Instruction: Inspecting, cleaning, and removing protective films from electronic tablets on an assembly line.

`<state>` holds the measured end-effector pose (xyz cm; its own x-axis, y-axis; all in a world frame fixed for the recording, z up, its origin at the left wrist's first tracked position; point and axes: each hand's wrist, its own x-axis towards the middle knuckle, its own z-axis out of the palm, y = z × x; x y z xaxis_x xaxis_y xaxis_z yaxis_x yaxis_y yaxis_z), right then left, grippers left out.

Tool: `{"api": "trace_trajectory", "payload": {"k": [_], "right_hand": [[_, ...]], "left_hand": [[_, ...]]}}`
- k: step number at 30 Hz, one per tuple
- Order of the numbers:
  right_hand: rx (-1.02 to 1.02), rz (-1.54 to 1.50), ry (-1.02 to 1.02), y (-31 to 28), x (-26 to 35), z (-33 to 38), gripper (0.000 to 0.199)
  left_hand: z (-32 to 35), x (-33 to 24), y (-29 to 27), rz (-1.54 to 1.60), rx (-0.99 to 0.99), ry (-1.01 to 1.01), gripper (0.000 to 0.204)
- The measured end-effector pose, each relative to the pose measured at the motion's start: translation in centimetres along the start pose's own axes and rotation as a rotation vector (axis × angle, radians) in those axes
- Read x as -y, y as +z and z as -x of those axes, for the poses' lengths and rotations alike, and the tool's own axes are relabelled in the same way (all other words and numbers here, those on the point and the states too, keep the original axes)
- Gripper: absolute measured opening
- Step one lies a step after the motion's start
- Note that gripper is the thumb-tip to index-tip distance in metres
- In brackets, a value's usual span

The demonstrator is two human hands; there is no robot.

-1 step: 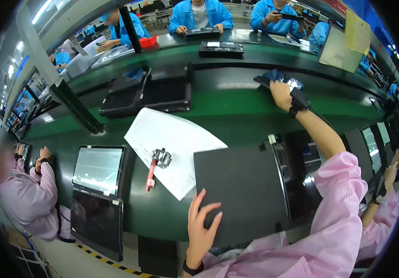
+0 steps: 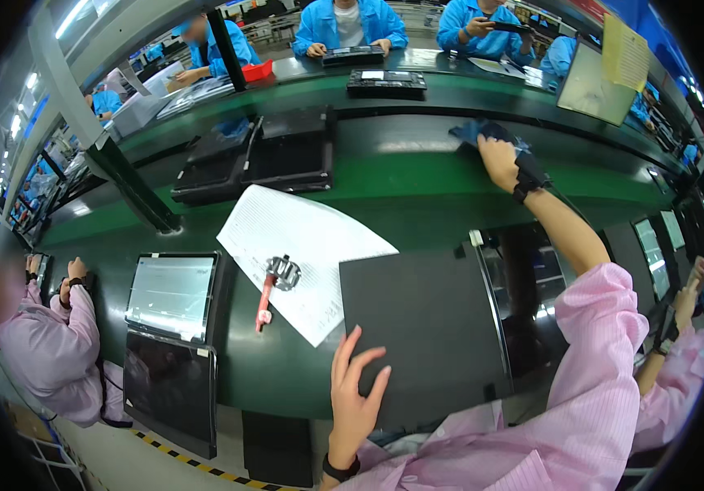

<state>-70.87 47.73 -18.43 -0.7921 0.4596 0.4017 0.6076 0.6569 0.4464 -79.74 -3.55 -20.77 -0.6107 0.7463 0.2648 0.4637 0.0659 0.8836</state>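
My left hand (image 2: pixel 357 401) is open, its fingers spread at the near left edge of a flat black panel (image 2: pixel 417 327). The panel lies on the green bench in front of me and partly covers a printed paper sheet (image 2: pixel 294 221). My right arm stretches to the far side of the bench. There my right hand (image 2: pixel 499 161) has its fingers closed on a crumpled dark blue cloth-like piece (image 2: pixel 476 131); its exact kind is hard to make out. A black band with a cord circles the right wrist. On the paper lies a red-handled tool (image 2: pixel 267 295) beside a dark ribbed round part (image 2: pixel 284 272).
Glossy dark screen panels (image 2: pixel 524 270) lie right of the black panel. Two more panels (image 2: pixel 170 393) stand at the left, one overhanging the bench edge. Black trays (image 2: pixel 286 168) sit farther back. A metal post (image 2: pixel 135 188) rises at left. Co-workers sit across and on both sides.
The whole view has shifted slightly. The crumpled blue piece under my right hand has changed shape a little and shows less glare. My left hand stays by the black panel.
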Motion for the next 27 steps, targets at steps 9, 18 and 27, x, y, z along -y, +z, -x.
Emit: {"api": "trace_trajectory", "payload": {"k": [9, 18, 27], "right_hand": [[-0.618, -0.255, -0.179, -23.0, 5.3, 15.4, 0.032], [-0.698, -0.403, -0.286, -31.7, 13.4, 26.0, 0.023], [-0.652, -0.493, -0.356, -32.7, 14.1, 26.9, 0.026]], "left_hand": [[3.3, -5.0, -2.8, 0.417, 0.204, 0.062, 0.027], [4.7, -10.7, -0.2, 1.218, 0.516, 0.122, 0.072], [7.4, -11.4, 0.1, 1.205, 0.405, 0.132, 0.071]]}}
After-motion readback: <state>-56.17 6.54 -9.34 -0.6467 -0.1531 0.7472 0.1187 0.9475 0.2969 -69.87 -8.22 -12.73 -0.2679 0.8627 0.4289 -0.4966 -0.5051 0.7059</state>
